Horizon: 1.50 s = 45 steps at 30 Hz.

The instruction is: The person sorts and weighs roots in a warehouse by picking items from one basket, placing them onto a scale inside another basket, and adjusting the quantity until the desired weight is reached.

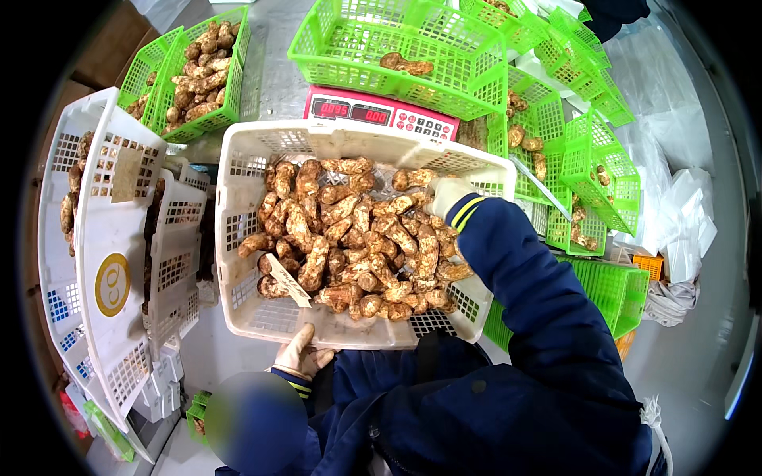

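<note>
A white plastic crate (365,136) full of brown-and-cream matsutake-like mushrooms (361,230) is right in front of me. On the mushrooms at the near left lies a paper tag (287,283). My left hand (302,355), in a pale glove, is closed on the crate's near rim, its thumb up against the wall. Inside the crate's far right corner, my gloved right hand (451,197) reaches down beside a mushroom (413,178). Its fingers are mostly hidden, so I cannot tell whether they grip anything.
Beyond the crate, a green basket (397,41) holding one mushroom sits on a red scale (381,113). More green baskets (601,170) stand at right, with a mushroom-filled basket (198,75) at far left. White crates (119,262) stand along the left; stacked green baskets (611,293) at near right.
</note>
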Each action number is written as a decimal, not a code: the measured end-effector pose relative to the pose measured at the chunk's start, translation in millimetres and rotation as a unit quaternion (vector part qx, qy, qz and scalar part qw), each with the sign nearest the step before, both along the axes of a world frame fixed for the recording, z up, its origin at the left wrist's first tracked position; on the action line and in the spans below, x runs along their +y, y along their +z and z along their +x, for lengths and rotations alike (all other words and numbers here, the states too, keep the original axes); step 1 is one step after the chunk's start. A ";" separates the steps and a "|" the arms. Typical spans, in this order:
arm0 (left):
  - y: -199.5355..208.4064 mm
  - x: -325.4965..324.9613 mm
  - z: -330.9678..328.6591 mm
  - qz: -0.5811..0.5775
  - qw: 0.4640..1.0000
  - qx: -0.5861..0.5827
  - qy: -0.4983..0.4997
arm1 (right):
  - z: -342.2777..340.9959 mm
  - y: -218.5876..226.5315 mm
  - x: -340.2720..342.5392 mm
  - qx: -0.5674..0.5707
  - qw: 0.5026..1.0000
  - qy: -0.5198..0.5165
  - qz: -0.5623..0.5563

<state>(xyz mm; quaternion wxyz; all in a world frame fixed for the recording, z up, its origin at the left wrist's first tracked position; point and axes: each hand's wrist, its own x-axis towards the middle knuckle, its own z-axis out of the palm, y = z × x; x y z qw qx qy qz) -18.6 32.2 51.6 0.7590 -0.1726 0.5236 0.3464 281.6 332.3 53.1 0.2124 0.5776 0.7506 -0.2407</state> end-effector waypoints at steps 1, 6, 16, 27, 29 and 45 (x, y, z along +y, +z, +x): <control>-1.4 -1.3 0.3 0.007 1.000 -0.004 0.004 | 3.3 4.7 1.9 0.048 0.998 -0.012 -0.026; 0.5 -4.9 -0.1 -0.004 1.000 0.009 0.011 | 1.3 40.8 2.3 0.201 0.971 -0.083 -0.098; -0.1 -1.0 0.2 0.003 1.000 -0.014 0.016 | -48.1 49.4 -113.3 0.558 0.801 -0.099 -0.192; 2.2 -1.8 -0.2 0.005 1.000 -0.009 0.009 | 8.9 7.7 -56.6 -0.022 0.983 0.109 0.144; -0.1 -5.7 -0.4 -0.005 1.000 -0.002 0.013 | 0.3 16.1 -41.3 -0.007 0.994 0.069 0.083; -8.7 -5.2 -2.7 0.009 1.000 -0.012 0.005 | -10.7 31.0 -69.0 0.741 0.433 -0.340 -0.385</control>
